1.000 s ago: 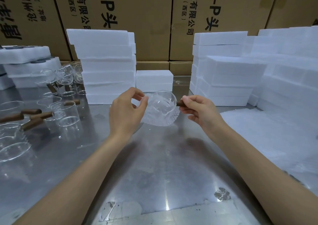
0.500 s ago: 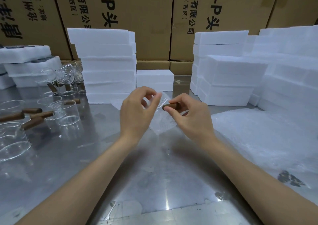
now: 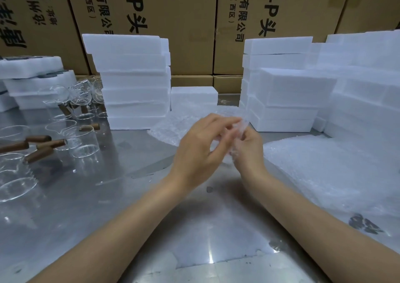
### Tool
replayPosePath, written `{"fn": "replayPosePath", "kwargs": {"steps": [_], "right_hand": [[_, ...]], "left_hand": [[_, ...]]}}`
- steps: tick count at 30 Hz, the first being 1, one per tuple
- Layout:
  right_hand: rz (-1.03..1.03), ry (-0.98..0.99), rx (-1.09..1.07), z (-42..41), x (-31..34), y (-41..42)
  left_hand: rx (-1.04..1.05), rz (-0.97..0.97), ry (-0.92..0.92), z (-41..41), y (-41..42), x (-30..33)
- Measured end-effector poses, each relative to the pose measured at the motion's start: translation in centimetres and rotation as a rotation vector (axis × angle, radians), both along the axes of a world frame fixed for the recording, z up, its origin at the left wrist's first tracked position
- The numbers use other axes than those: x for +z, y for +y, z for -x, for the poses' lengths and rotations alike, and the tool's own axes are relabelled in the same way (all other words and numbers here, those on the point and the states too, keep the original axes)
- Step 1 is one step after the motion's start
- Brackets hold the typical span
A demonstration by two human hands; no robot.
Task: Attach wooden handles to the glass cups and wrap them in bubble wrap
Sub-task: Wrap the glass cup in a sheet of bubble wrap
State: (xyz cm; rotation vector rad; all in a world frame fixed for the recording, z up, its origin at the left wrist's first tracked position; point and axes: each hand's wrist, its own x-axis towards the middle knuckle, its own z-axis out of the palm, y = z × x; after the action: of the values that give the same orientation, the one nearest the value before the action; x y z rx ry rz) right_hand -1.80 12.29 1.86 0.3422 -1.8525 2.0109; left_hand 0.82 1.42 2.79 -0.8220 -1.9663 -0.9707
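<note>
Wrapping step, frame centre: left hand and right hand, fingers curled, each grip pinching clear bubble wrap bundled around a glass cup, itself hidden, above the shiny metal desk. Next, probably: close the loose ends. Left: unwrapped clear wooden-handled glass cups. Behind: white foam blocks.

Black print on the cardboard cartons behind the bench

The middle carton reads "有限公司", "(西区)" and large "-P头", with its top cut off by the frame. The carton to its right repeats "有限公司", "(西区)" and "-P头". The left carton carries more Chinese characters, turned and partly cropped, too unclear to read. Nothing else bears legible text.
</note>
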Motion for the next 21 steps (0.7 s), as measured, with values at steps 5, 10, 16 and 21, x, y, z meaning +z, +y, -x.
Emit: {"fn": "replayPosePath", "kwargs": {"steps": [5, 10, 16, 21], "right_hand": [[0.228, -0.273, 0.085, 1.0, -0.5, 1.4], [0.408, -0.399, 0.235, 1.3, 0.5, 2.2], [0.207, -0.445, 0.392, 1.4, 0.2, 1.8], [0.249, -0.466, 0.395, 2.0, -0.1, 2.2]], "left_hand": [[0.315, -0.184, 0.067, 2.0, -4.0, 1.1], [0.008, -0.786, -0.545, 2.9, -6.2, 1.3], [-0.314, -0.717, -0.863, 2.5, -4.4, 0.6], [-0.355, -0.597, -0.989, 2.6, -3.8, 0.0]]}}
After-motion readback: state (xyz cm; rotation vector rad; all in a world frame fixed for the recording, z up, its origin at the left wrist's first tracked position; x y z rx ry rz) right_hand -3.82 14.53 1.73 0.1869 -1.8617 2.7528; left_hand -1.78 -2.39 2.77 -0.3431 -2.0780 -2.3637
